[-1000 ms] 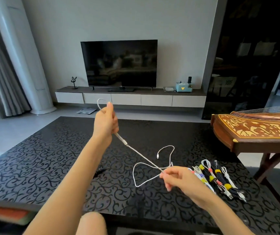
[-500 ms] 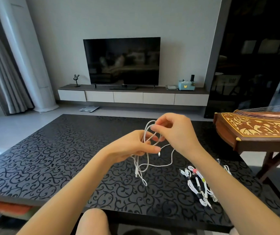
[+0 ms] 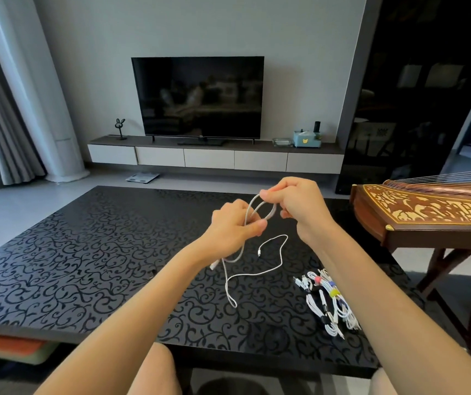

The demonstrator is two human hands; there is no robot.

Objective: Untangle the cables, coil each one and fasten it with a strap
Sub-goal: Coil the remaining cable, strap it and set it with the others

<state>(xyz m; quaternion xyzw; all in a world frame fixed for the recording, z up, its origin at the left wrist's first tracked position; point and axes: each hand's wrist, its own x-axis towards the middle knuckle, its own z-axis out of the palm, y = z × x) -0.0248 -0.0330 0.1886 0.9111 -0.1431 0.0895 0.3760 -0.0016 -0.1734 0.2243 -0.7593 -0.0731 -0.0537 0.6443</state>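
Observation:
A thin white cable [image 3: 270,269] is partly looped between my two hands above the black patterned table [image 3: 86,252]. My left hand [image 3: 235,228] grips the gathered loops with thumb and curled fingers. My right hand [image 3: 291,202] pinches the top of the loop just above and to the right. The cable's loose tail hangs down and lies curved on the table, its small plug end near the middle. A bundle of coiled cables [image 3: 328,302] with coloured straps lies on the table under my right forearm.
A wooden stringed instrument [image 3: 428,212] on a stand sits close to the table's right edge. Beyond the table are a TV [image 3: 197,96] on a low cabinet and a white column at left. A small dark object [image 3: 151,273] lies near my left forearm.
One second ago my hands were far apart with the cable stretched between them. They came together over the table's middle and now hold several loops; the tail has grown shorter.

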